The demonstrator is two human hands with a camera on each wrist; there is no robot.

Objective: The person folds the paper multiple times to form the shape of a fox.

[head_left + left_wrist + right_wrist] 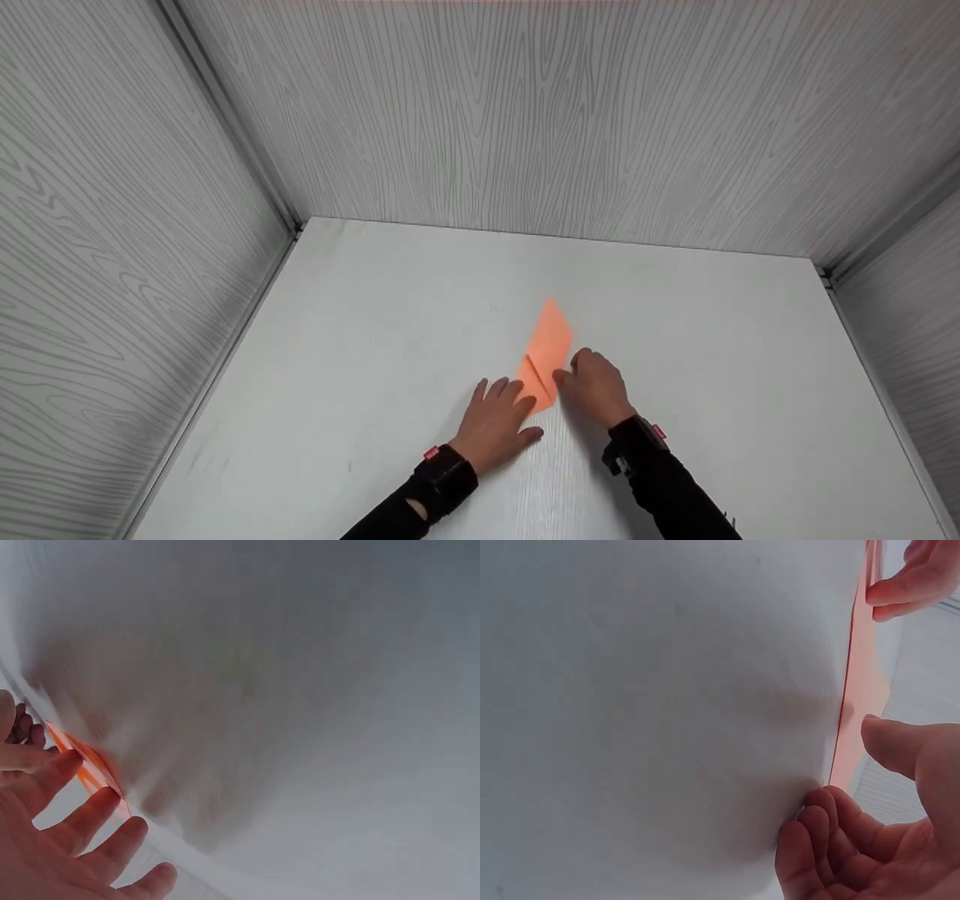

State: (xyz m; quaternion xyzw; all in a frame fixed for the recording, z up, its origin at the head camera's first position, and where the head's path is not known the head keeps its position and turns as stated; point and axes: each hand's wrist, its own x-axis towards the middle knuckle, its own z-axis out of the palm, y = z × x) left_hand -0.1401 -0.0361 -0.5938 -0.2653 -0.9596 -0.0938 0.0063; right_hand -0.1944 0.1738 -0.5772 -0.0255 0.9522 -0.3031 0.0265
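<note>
A folded sheet of orange paper (551, 337) lies on the white table in the head view, long and slanted, with a fold line across its lower part. My left hand (495, 427) rests at its lower left, fingers spread, fingertips on the paper. On the right edge is my right hand (596, 386), its fingers loosely bent and its thumb near the paper. From the right wrist, the thumb (900, 742) stands apart from the bent fingers, which meet the table by the paper's edge (847, 712). The left wrist view shows the paper (94, 765) under the left fingertips.
The white tabletop (375, 322) extends around both hands. Grey wood-grain panels rise at the back (525, 112), on the left (97, 262) and on the right (915, 285).
</note>
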